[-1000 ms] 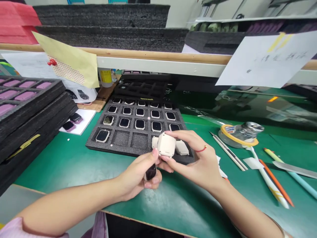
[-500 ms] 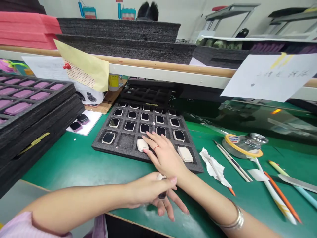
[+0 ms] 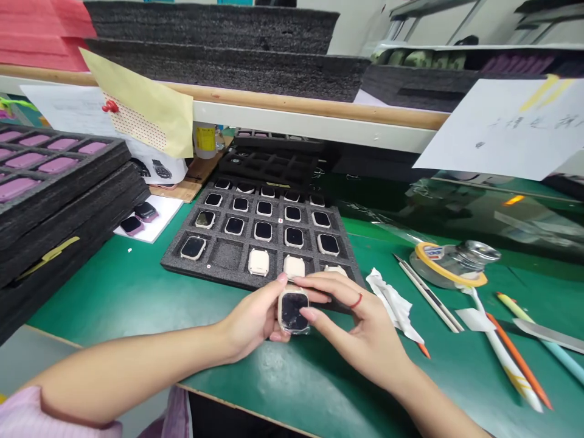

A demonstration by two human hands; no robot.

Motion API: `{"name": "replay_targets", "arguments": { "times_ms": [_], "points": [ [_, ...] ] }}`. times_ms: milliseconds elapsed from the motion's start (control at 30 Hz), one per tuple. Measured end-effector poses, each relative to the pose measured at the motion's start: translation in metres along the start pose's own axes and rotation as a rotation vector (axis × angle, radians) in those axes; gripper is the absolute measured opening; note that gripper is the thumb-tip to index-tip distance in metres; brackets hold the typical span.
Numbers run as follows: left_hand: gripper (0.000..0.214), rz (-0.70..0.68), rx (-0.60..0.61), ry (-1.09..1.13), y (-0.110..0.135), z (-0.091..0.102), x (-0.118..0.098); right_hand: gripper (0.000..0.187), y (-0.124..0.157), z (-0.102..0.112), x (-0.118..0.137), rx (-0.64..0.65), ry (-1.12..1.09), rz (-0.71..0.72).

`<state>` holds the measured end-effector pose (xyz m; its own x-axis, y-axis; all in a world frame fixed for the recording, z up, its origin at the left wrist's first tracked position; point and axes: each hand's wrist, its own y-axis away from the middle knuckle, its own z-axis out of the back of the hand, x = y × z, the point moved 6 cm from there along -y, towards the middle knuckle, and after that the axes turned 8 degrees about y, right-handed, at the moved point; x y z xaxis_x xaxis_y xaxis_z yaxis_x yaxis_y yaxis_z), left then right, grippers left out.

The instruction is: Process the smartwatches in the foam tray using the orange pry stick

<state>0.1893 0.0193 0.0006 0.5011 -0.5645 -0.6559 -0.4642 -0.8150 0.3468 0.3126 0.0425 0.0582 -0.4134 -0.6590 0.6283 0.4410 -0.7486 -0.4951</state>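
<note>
A square smartwatch case (image 3: 293, 310) with a black screen and pale frame is held up just in front of the foam tray's near edge. My left hand (image 3: 249, 322) grips its left side, thumb on top and fingers beneath. From the right, my right hand (image 3: 365, 328) has its thumb on the screen's edge and its fingers at the top corner. Behind them lies the black foam tray (image 3: 219, 274) with several watch cases, most screen up. In its front row, a white case (image 3: 259, 262) and two more lie back up; one compartment there holds nothing.
At left stands a stack of foam trays (image 3: 68, 201) with purple cases. Two purple watches (image 3: 132, 226) lie on a white pad. To the right are crumpled tissue (image 3: 395, 307), a glass jar with tape (image 3: 449, 267), a toothbrush (image 3: 504, 359) and pens. A shelf (image 3: 310, 126) crosses above.
My right hand has pulled back from the tray's front row onto the smartwatch. My left hand has turned its screen upward. The front-row white cases now show more clearly, and the view has shifted slightly.
</note>
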Motion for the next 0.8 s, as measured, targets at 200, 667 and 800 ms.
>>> {"name": "replay_targets", "arguments": {
  "times_ms": [200,667,800],
  "points": [
    [0.056,-0.014,0.020,0.065,0.002,-0.005,0.000,0.012,-0.001,0.007,0.003,-0.155,-0.157,-0.027],
    [0.049,-0.028,-0.278,0.047,0.008,0.006,0.002,0.002,0.000,-0.009,-0.006,-0.170,-0.300,-0.149],
    [0.021,0.020,-0.343,0.026,-0.002,0.033,0.009,0.012,-0.004,-0.013,-0.015,-0.164,-0.357,-0.121]
  ]
}}
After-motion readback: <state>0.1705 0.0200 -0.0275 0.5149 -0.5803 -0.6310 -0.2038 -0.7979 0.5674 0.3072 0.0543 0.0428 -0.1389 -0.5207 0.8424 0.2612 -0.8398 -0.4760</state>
